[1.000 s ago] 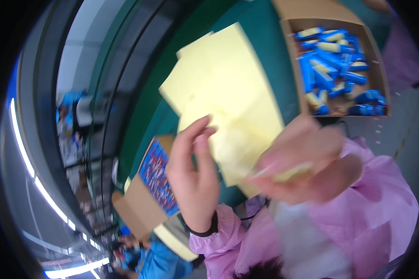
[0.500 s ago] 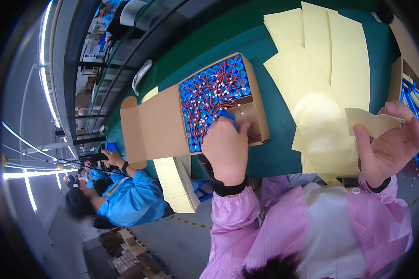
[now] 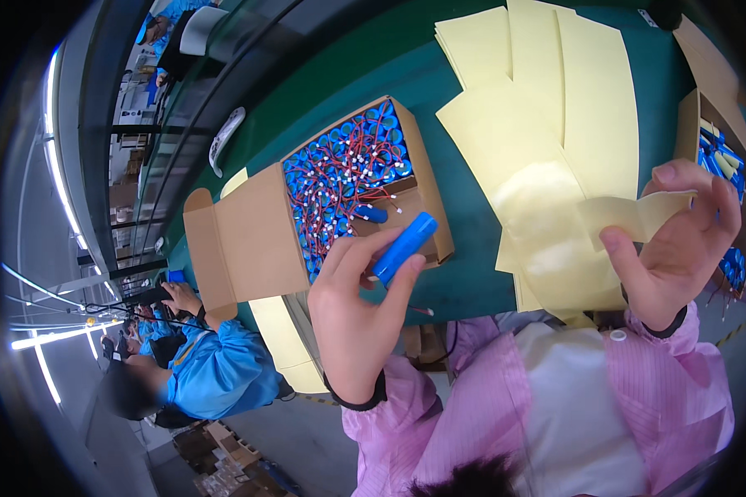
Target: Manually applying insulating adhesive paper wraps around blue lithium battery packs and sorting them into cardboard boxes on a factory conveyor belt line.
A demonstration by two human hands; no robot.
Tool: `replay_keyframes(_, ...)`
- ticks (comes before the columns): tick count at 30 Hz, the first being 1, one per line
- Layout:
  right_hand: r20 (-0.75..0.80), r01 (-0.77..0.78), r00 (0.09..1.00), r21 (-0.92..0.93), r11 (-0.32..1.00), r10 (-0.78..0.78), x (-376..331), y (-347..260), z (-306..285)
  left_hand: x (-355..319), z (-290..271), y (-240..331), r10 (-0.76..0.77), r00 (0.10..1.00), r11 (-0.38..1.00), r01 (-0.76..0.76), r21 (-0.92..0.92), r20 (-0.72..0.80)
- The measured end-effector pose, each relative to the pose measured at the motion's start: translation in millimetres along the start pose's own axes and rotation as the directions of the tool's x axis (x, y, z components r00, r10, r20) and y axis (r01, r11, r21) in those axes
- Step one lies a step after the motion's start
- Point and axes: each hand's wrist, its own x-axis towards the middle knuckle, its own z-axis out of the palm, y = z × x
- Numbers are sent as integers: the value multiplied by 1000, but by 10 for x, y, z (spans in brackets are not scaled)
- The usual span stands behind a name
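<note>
A green table (image 3: 472,290) carries a fan of pale yellow sheets (image 3: 547,116) and, to their left, an open cardboard box (image 3: 435,199) of blue cylinders with wires; a second box (image 3: 686,132) stands at the right. The right hand (image 3: 675,257) holds a bent yellow slip (image 3: 630,219) between thumb and fingers, over the sheets. The left hand (image 3: 356,311) pinches one tilted blue cylinder (image 3: 404,247) by the open box's near edge.
</note>
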Motion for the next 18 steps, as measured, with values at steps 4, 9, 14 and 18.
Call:
replay_keyframes(4, 89, 23, 995, 192, 981, -41, 119, 84, 13, -58, 128, 25, 208, 978, 847, -185, -498, -8)
replay_keyframes(9, 73, -159, 987, 496, 853, 142, 105, -4, 178, -42, 464, 44, 299, 934, 410, 58, -910, 194)
replay_keyframes(14, 77, -214, 977, 422, 881, 200, 22, 7, 75, 9, 557, 86, 343, 926, 338, 33, -941, 156)
replay_keyframes(18, 13, -259, 960, 428, 866, 280, 19, 7, 169, -1, 595, 54, 364, 907, 234, 131, -963, 212)
